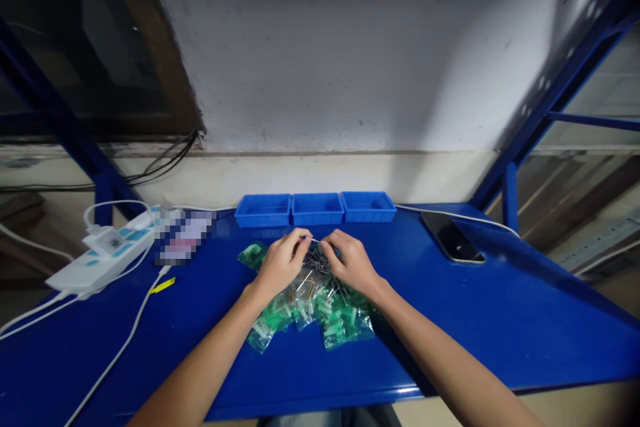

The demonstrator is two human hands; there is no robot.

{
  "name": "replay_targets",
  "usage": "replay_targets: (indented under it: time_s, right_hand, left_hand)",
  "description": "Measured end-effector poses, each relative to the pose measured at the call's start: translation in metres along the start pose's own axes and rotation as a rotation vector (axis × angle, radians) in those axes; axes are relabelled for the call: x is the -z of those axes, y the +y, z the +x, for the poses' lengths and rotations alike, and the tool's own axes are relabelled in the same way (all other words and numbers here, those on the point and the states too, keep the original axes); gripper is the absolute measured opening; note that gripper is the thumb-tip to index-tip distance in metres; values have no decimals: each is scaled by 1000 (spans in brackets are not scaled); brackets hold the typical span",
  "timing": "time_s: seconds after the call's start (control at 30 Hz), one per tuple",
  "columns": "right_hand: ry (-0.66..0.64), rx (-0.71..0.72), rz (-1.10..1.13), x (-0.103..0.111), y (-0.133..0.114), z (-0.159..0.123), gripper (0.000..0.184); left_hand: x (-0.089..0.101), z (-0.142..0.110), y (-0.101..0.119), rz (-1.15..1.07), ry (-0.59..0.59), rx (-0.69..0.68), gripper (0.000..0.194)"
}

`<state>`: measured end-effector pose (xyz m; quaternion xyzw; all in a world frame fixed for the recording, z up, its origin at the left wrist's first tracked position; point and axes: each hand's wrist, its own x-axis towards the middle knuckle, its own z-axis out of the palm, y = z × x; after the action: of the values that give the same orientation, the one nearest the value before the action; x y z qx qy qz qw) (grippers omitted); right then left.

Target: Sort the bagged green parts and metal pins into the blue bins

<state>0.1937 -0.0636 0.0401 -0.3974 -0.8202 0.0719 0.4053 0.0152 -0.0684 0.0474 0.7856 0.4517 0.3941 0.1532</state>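
My left hand and my right hand are close together over the middle of the table, thumbs and fingers pinched. A thin, shiny rod-like piece spans the small gap between their fingertips; its exact kind is too small to make out. Right below lies a heap of slim metal pins or screws, partly covered by my right hand. Clear plastic bags with green and white small parts spread out under and in front of the heap. Another green bag lies left of my left hand.
Three blue bins stand in a row against the wall. A phone lies at the right on the blue table. At the left are a white power strip, cables, a blurred-out item and a yellow tag.
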Motion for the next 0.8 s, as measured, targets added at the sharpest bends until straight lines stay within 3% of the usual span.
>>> replay_targets:
  time_s: [0.23,0.43,0.6,0.8]
  right_hand:
    - [-6,22,58,2,-1,-1,14]
    - [-12,43,35,3,1,1,10]
    - [-11,41,11,3,0,2,17]
    - [-4,23,44,3,-1,1,14]
  left_hand:
    - [0,1,-1,77,-13,-10,31]
    - [0,0,-2,58,-14,-4,31]
    - [-2,1,-3,-11,54,-14,16]
    - [-1,1,-2,88,83,-71,21]
